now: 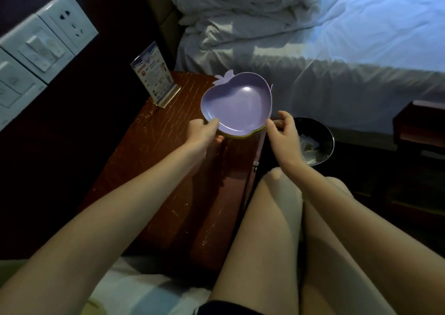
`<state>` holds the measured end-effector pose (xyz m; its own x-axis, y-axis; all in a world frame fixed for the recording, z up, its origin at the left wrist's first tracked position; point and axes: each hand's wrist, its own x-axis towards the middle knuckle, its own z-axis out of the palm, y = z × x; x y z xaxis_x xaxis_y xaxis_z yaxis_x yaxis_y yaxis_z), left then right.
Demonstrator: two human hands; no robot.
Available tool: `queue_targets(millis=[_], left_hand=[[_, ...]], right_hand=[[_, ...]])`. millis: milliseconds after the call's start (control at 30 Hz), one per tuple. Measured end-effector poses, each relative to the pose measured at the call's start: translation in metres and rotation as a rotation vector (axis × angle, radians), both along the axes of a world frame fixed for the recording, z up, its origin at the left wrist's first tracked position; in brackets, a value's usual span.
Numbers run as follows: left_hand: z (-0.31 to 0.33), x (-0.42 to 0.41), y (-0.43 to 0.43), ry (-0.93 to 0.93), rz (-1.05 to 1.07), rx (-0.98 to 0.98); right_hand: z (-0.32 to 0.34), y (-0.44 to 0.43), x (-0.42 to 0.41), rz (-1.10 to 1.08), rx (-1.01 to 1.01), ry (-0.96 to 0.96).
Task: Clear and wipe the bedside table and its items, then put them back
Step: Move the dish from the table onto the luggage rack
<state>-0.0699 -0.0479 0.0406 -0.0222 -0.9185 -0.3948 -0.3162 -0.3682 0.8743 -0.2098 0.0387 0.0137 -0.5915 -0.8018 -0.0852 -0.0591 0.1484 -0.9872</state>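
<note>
purple apple-shaped plastic dish (237, 105) stacked on a yellow-green one (237, 136), over the 1 o'clock corner of the scuffed red-brown wooden bedside table (168, 170), left hand (203, 130) gripping its 7 o'clock rim, thumb on top, right hand (284, 131) pinching the 4 o'clock rim

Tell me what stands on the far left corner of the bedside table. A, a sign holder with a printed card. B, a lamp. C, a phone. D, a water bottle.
A: a clear sign holder with a printed card stands at the far left corner of the bedside table, while the left hand and right hand hold the purple dish above it.
</note>
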Motion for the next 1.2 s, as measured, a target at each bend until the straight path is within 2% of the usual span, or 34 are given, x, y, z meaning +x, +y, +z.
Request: queue_targets(millis=[200, 500, 667, 1200], left_hand=[[0.012, -0.015, 0.041, -0.085, -0.254, -0.067], [0.014, -0.05, 0.085, -0.11, -0.423, -0.105], [0.012, -0.078, 0.105, -0.12, -0.486, -0.078], [-0.024, -0.19, 0.19, 0.01, -0.644, 0.05]], right_hand=[[0.003, 0.04, -0.023, -0.016, 0.051, -0.022], [0.004, 0.105, -0.045, -0.152, 0.02, -0.093], [0.001, 0.132, -0.065, -0.251, 0.03, -0.077], [-0.012, 0.23, -0.148, -0.531, 0.073, -0.083]])
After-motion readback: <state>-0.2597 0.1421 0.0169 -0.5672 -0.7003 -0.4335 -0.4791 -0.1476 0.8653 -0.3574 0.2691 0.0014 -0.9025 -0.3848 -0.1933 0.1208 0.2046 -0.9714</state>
